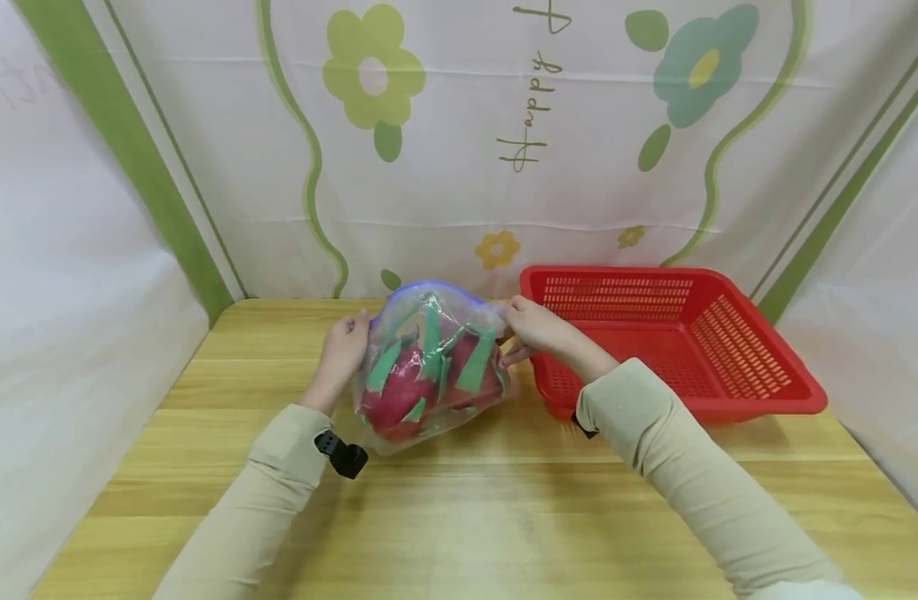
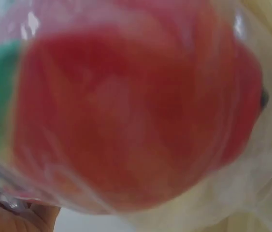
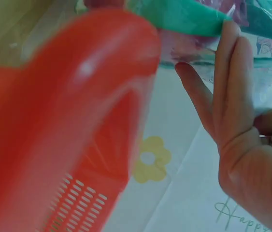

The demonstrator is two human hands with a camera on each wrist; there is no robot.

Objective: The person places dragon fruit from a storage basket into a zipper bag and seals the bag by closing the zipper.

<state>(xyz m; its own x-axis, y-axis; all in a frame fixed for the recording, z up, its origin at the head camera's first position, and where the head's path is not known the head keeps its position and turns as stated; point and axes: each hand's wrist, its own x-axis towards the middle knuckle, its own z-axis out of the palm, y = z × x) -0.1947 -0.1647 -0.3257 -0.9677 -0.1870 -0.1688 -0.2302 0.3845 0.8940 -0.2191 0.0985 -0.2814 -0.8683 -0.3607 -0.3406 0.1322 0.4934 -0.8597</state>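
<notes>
A clear plastic bag [image 1: 449,406] with a purple-blue top edge holds dragon fruits [image 1: 402,390], red-pink with green scales. My left hand [image 1: 343,350] pinches the bag's upper left corner between thumb and fingers. At the upper right corner, my right hand [image 1: 537,329] grips the plastic. In the right wrist view, some fingers of this hand [image 3: 251,130] extend straight along the bag, and the thumb side is partly hidden. One red fruit [image 2: 126,116] fills most of the left wrist view behind the film, with a bit of the hand [image 2: 17,217] at the lower left.
To the right of the bag stands a red plastic basket [image 1: 792,379] with slotted walls, its left rim close beside my right hand. Beneath lies a wooden table [image 1: 459,533]. A white curtain [image 1: 443,192] with printed flowers hangs behind its far edge.
</notes>
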